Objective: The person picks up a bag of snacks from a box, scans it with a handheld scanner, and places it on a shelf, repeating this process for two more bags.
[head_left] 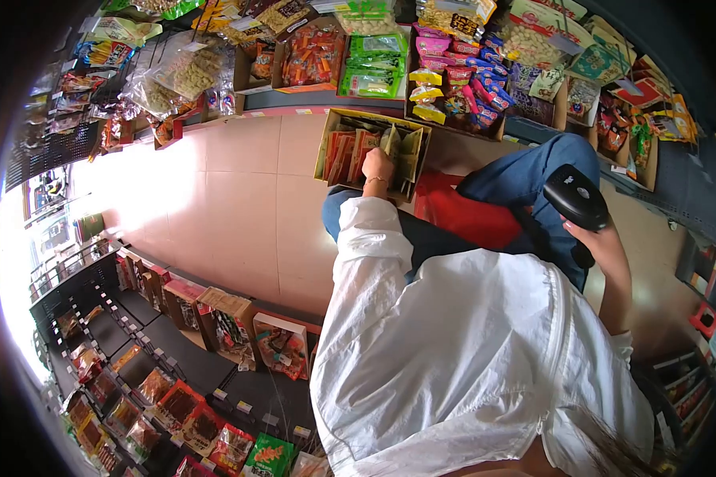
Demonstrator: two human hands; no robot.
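Note:
My left hand (378,164) is at an open cardboard box (323,157) of upright packets. Its fingers are curled over the top of a red packet (363,145), and the fingertips are partly hidden. Red packets (340,153) fill the box's left side, and greenish-yellow packets (410,147) stand on its right. In my right hand (593,232) is a black handheld barcode scanner (577,197), held above my right knee with its rounded head facing up.
I sit low, with a red stool (463,213) visible between my legs. Ahead runs a shelf with boxes of orange packets (310,56), green packets (374,63) and colourful sweets (461,75). Behind on the left, a dark shelf (250,405) carries more snack packs. Tiled floor (239,199) lies between.

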